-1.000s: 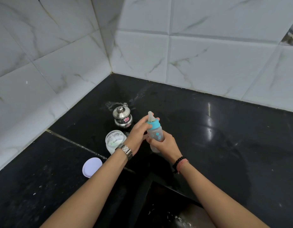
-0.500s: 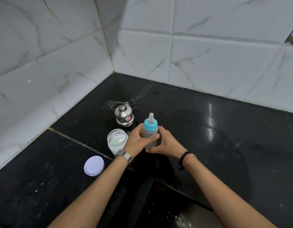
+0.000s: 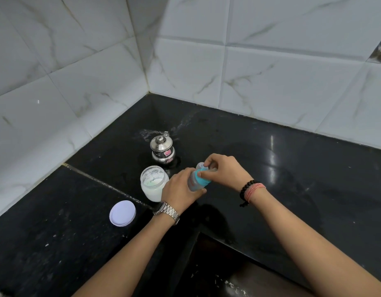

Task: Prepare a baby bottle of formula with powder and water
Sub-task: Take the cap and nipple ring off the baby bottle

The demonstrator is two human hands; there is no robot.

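A small clear baby bottle (image 3: 194,181) with a turquoise collar (image 3: 202,180) and a pale teat is held over the black counter (image 3: 292,179), tilted with its top toward the right. My left hand (image 3: 181,189) wraps around the bottle's body from the left. The fingers of my right hand (image 3: 224,170) pinch the collar and teat from the right. Just left of the bottle stands an open glass jar (image 3: 153,183) holding white powder. Its white lid (image 3: 122,213) lies flat on the counter further left.
A small lidded steel pot (image 3: 162,149) stands behind the jar, toward the tiled corner. White marble-look tiles (image 3: 271,71) wall the counter on the left and back. A dark sink recess (image 3: 239,273) opens at the near edge between my forearms.
The bottle has gone from upright to tilted right. My right hand has moved from the bottle's body up to the collar and teat, and my left hand grips the body lower.
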